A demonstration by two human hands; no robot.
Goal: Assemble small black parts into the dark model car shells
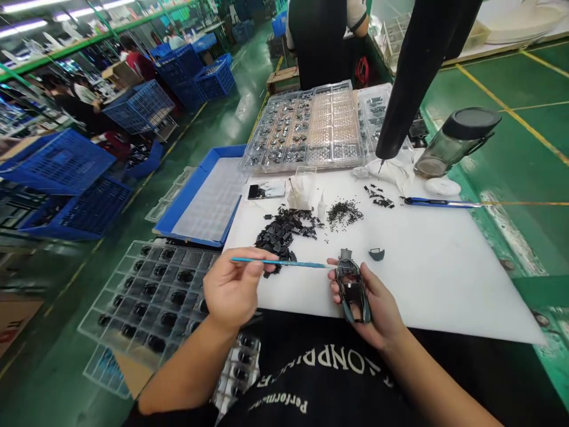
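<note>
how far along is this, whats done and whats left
Done, seemingly: glossy black plastic scraps heaped on the white board. In hand: the left hand holds a thin blue-handled pick near a black frame-shaped plastic part in the right hand. Left, perhaps: round black pieces in the clear plastic tray.

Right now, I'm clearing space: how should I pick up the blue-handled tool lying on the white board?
Pinch the blue handle from above, on the near side. It lies flat and slim on the white board, so a top pinch suits it, and a thin cord seems to run off its right end.
</note>
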